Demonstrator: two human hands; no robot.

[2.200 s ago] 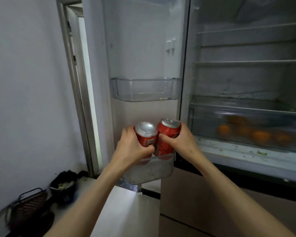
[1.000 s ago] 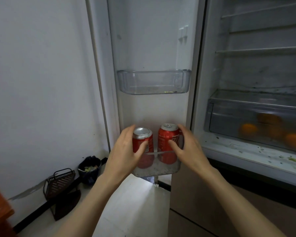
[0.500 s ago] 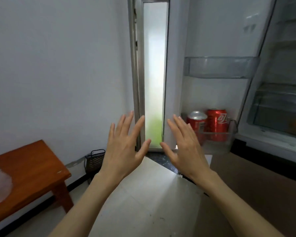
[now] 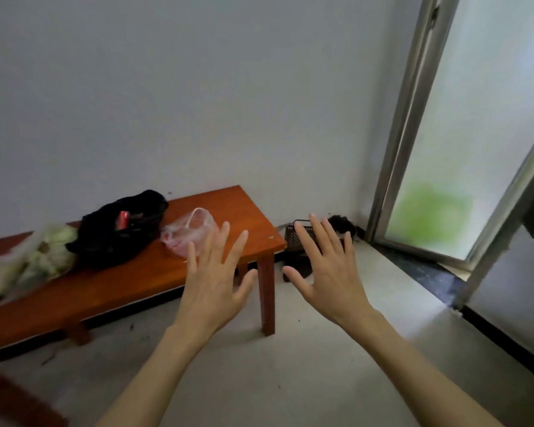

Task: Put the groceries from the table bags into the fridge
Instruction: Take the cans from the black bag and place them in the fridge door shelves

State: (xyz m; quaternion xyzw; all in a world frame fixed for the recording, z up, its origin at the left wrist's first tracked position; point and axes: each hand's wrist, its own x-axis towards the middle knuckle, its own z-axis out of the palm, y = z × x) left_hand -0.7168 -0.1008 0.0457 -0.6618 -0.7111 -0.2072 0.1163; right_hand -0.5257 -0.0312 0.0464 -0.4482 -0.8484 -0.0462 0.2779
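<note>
1. Both hands are raised in front of the person, palms forward; the left hand (image 4: pixel 211 285) has its fingers (image 4: pixel 221 241) spread wide and holds nothing; the right hand (image 4: pixel 330 272) is likewise spread wide and bare.
2. The groceries left to move sit on the wooden worktop (image 4: pixel 130 282) against the wall, beyond the hands and to their left; neither hand touches anything there.
3. A black bag (image 4: pixel 117 235) lies near the middle of the worktop; a red can (image 4: pixel 123 219) shows in its open mouth, so at least that item is not yet put away.
4. Just beside the black bag, toward the near end of the worktop, lies a clear plastic bag (image 4: pixel 188 234) with something pinkish-red inside; what it is cannot be told.
5. At the far left a blurred bag of pale green vegetables (image 4: pixel 34 257) rests on the worktop, touching the black bag.
6. The fridge itself is not in view; how much it holds cannot be judged from here; with three bags showing contents, I judge much of the task is left.
7. On the floor by the glass door (image 4: pixel 463 149) stands a dark basket (image 4: pixel 296 238); it appears no part of the task.
</note>
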